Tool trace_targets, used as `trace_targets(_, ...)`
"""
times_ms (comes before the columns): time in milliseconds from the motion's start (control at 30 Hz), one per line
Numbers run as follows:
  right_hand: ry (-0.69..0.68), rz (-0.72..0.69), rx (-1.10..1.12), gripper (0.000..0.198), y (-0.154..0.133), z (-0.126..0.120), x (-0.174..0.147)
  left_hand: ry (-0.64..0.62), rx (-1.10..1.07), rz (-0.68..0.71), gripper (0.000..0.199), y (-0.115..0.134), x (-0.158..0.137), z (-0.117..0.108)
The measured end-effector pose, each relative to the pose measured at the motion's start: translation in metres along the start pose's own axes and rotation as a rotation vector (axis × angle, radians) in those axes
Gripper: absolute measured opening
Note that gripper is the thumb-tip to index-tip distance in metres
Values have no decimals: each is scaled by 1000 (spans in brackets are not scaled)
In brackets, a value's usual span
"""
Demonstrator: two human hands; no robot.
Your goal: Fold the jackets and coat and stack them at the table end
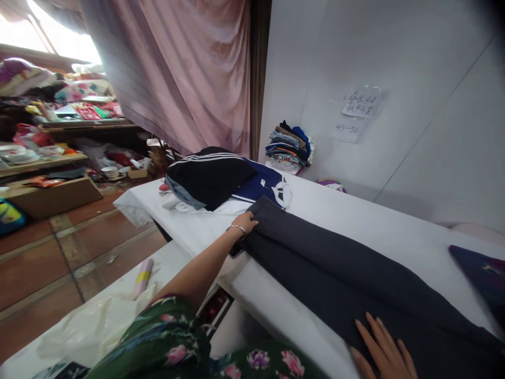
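While the long, smooth dark-grey garment (339,263) lies lengthwise along the white table (351,215), the left hand (245,223) grips one squared-off end. Well apart, the right hand (389,351) rests fingers-spread on its softly creased surface.

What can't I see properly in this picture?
All in the head view:
- Right hand: its wrist is cut off by the bottom edge.
- Dark grey garment: one end runs past the right edge.
- Small dark object by the left wrist: partly covered by the arm and garment, so I can't tell what it is.
- Purple bundle: its bottom is hidden behind the table.
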State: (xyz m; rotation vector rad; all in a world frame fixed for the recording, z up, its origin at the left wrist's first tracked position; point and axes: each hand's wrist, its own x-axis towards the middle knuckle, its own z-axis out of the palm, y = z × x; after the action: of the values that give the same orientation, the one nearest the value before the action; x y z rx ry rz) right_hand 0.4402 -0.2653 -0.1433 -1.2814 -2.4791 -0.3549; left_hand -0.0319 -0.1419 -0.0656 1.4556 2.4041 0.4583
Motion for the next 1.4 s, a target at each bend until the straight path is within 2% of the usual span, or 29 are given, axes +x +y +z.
trace_targets(333, -41, -22, 1, 72, 8, 15, 1, 2, 32, 16, 26, -3, 2, 1)
trace_targets(467, 13, -24, 48, 68, 11, 7, 1, 67, 62, 35, 25, 2, -1, -7)
trace_targets(567, 86, 9, 75, 62, 16, -3, 7, 145, 93, 91, 29, 14, 6, -14)
trace_targets(633, 104, 14, 76, 54, 22, -9, 15, 154, 110, 133, 30, 26, 17, -15)
trace_targets(700, 94, 28, 57, 46, 31, -14, 28, 134, 124, 165, 31, 37, 30, -12)
trace_targets(800, 73, 79, 13, 46, 48, -18, 53, 80, 148, 194, 36, 48, 52, -3)
trace_targets(1033, -62, 317, -18, 48, 108, -7, 112, -25, 167, 121, 45, 48, 86, 10)
trace_targets(1167, -174, 413, 10, 48, 138, 7, 130, -20, 134, 143, 33, 48, 90, 6)
trace_targets(1267, -281, 441, 70, 48, 149, 16, 136, 29, 97, 154, 31, 49, 85, 4)
trace_targets(1400, -269, 411, 45, 47, 157, 27, 134, 72, 105, 120, 33, 53, 74, 9)
